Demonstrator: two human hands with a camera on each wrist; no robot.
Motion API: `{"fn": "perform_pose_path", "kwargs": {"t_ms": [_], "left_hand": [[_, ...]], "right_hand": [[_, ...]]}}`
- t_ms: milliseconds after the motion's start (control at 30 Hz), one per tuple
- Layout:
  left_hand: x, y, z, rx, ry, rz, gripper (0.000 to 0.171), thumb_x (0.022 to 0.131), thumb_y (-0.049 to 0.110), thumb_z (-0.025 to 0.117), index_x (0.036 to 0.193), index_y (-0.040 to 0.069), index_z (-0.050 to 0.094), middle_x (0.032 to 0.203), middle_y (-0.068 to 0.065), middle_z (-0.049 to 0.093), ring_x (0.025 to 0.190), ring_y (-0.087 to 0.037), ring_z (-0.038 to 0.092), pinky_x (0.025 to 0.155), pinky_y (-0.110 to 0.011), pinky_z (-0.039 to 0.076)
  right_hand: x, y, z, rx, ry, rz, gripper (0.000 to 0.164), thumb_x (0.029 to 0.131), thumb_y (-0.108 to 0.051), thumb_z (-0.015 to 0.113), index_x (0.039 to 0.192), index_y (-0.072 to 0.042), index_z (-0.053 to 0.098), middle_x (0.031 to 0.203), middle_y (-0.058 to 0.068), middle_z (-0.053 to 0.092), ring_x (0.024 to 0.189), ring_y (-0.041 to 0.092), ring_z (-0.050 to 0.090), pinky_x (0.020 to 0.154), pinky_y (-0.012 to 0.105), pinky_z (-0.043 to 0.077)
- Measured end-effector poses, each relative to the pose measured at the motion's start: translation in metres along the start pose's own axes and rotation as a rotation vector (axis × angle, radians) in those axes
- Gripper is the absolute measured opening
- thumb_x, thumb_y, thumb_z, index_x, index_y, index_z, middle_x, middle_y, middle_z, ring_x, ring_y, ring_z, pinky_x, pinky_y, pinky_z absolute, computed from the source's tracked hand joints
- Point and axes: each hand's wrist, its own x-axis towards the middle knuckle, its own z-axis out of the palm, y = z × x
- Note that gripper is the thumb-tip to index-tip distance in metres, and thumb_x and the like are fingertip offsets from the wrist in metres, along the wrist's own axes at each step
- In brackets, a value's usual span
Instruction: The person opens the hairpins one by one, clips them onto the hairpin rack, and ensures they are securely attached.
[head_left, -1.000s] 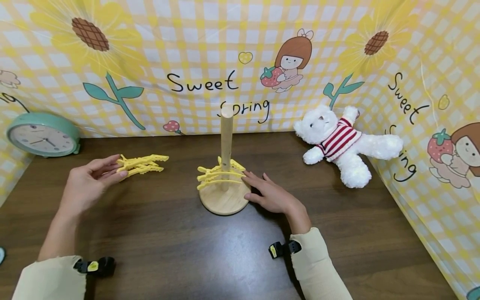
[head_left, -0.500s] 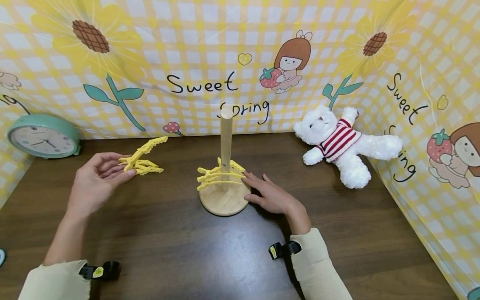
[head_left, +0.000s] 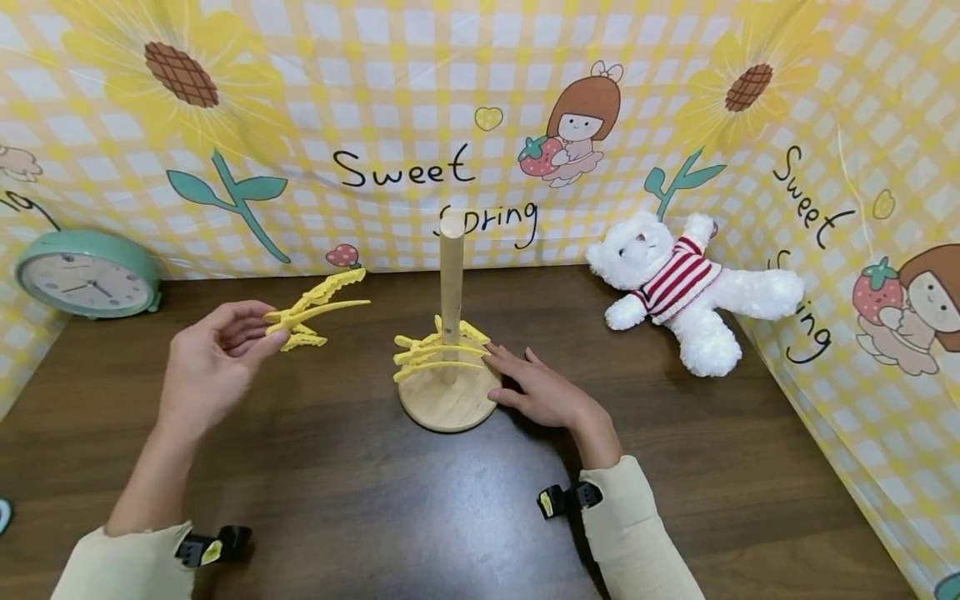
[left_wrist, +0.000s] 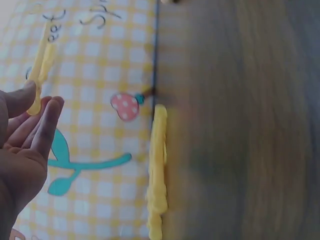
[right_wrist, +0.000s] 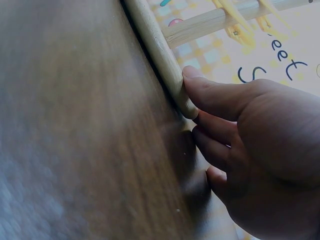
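Note:
My left hand (head_left: pixel 207 358) pinches a yellow alligator hair clip (head_left: pixel 322 291) by its rear end between thumb and fingertips. The clip's two arms are spread apart, pointing right. Below it, another yellow hair clip (left_wrist: pixel 158 170) lies on the table, partly hidden by the hand in the head view. A wooden stand (head_left: pixel 451 404) has a round base and an upright pole. Several yellow hair clips (head_left: pixel 435 354) sit around the lower pole. My right hand (head_left: pixel 546 389) rests at the base's right edge, fingers fairly straight, its thumb (right_wrist: pixel 192 72) touching the rim.
A green clock (head_left: pixel 88 273) stands at the back left. On the right lies a white teddy bear (head_left: pixel 678 283) in a striped shirt. Checked cloth (head_left: pixel 405 83) lines the back and right side of the brown table (head_left: pixel 360 492).
My left hand has moved right, lifting one clip away from the other on the table. The held clip's arms have spread. My right hand and the stand look the same.

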Motion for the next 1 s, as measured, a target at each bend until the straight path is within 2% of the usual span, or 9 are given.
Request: {"fn": "perform_pose_path", "kwargs": {"t_ms": [167, 500, 700, 1000], "left_hand": [[-0.003, 0.012, 0.009, -0.055, 0.015, 0.046, 0.027, 0.088, 0.003, 0.079, 0.112, -0.006, 0.071, 0.090, 0.011, 0.069, 0.082, -0.001, 0.065, 0.071, -0.010, 0.053], [-0.003, 0.028, 0.029, -0.184, 0.055, 0.125, 0.023, 0.082, -0.008, 0.081, 0.104, -0.005, 0.075, 0.085, 0.009, 0.068, 0.077, -0.007, 0.060, 0.065, -0.012, 0.050], [-0.001, 0.034, 0.040, -0.304, 0.078, 0.155, 0.021, 0.080, -0.017, 0.077, 0.100, -0.010, 0.074, 0.087, 0.003, 0.068, 0.081, -0.013, 0.059, 0.072, -0.014, 0.050], [-0.002, 0.038, 0.052, -0.258, 0.069, 0.136, 0.019, 0.081, -0.007, 0.082, 0.099, -0.002, 0.077, 0.085, 0.003, 0.065, 0.081, -0.013, 0.058, 0.066, -0.015, 0.046]], "right_hand": [[0.000, -0.001, 0.000, 0.004, -0.001, -0.002, 0.061, 0.106, -0.029, 0.056, 0.159, -0.012, 0.032, 0.167, 0.003, 0.018, 0.153, 0.020, 0.015, 0.123, 0.045, 0.000], [-0.001, -0.002, -0.002, 0.013, 0.000, 0.010, 0.061, 0.105, -0.028, 0.057, 0.159, -0.012, 0.032, 0.167, 0.003, 0.019, 0.153, 0.017, 0.015, 0.124, 0.043, 0.000], [-0.001, -0.002, -0.002, 0.008, 0.004, -0.001, 0.061, 0.105, -0.029, 0.057, 0.159, -0.012, 0.033, 0.167, 0.004, 0.019, 0.153, 0.020, 0.015, 0.123, 0.045, 0.000], [0.000, 0.000, 0.000, 0.014, 0.002, -0.001, 0.060, 0.106, -0.029, 0.056, 0.159, -0.012, 0.033, 0.167, 0.003, 0.018, 0.153, 0.020, 0.015, 0.123, 0.045, 0.000]]}}
